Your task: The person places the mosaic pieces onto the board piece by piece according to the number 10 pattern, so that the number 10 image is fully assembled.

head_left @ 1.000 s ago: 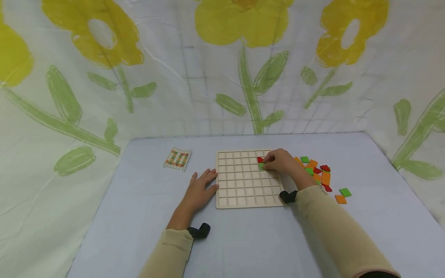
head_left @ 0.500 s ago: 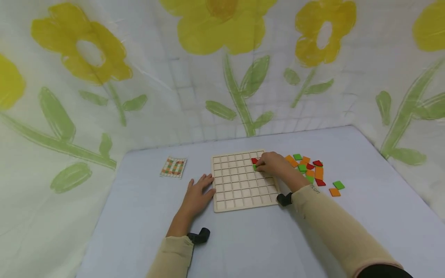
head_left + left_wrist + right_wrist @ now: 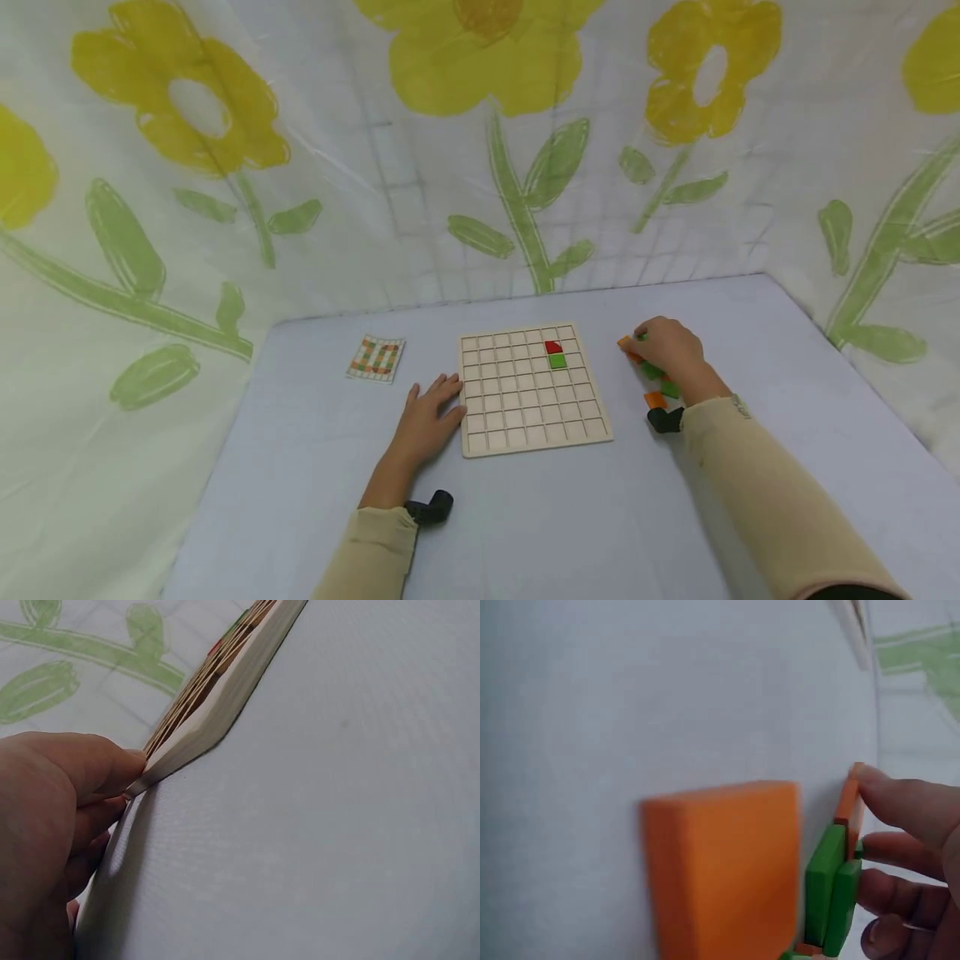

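In the head view a pale wooden grid board point(image 3: 525, 414) lies on the table. A red tile point(image 3: 552, 347) with a rounded edge and a green square tile point(image 3: 557, 361) sit in adjoining cells. My left hand point(image 3: 422, 425) rests against the board's left edge; in the left wrist view its thumb point(image 3: 124, 766) touches the board's side. My right hand point(image 3: 670, 346) is over the tile pile and hides much of it. In the right wrist view its thumb point(image 3: 885, 793) touches an orange tile point(image 3: 847, 801), its other fingers beside green tiles point(image 3: 825, 877).
A small patterned grid card point(image 3: 377, 358) lies left of the board. An orange tile point(image 3: 656, 401) lies at the pile's near end, large and close in the right wrist view. Behind the table hangs a white cloth point(image 3: 420, 217) painted with yellow flowers.
My right hand has left the green tile on the board and moved right to the pile. The left hand stays at the board's edge. The head view has tilted slightly.
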`<state>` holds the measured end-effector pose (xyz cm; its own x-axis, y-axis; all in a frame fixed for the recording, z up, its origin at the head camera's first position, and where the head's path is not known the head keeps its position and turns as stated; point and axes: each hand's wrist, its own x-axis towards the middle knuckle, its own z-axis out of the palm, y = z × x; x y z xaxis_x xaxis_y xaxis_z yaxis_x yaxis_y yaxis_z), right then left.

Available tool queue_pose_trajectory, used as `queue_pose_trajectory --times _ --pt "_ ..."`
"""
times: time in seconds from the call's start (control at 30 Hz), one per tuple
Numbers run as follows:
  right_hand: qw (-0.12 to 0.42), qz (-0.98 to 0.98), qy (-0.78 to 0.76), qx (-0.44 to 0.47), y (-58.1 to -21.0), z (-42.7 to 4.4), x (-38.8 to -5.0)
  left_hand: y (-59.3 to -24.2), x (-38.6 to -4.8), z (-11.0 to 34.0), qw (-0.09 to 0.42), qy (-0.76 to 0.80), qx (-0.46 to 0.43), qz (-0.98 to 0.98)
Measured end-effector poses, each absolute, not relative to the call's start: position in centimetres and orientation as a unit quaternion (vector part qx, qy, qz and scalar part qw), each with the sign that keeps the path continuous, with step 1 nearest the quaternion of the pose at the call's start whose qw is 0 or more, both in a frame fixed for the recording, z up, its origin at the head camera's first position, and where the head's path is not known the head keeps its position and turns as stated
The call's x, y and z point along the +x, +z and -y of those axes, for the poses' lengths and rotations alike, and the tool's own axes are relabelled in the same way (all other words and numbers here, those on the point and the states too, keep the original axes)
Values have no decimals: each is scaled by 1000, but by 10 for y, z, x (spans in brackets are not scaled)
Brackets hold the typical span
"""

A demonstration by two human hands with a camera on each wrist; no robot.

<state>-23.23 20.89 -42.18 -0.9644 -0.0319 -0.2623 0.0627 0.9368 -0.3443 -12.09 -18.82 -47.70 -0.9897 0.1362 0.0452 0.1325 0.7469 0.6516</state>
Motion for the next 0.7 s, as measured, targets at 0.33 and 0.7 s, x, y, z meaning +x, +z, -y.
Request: queue_pose_trajectory --times 0.33,0.7 --pt "115 -966 -223 -56 -428 -203 -241 -475 -120 189 9 351 63 -934" --pt "88 -935 -326 -104 -425 -153 -251 -478 -120 188 2 352 66 -934"
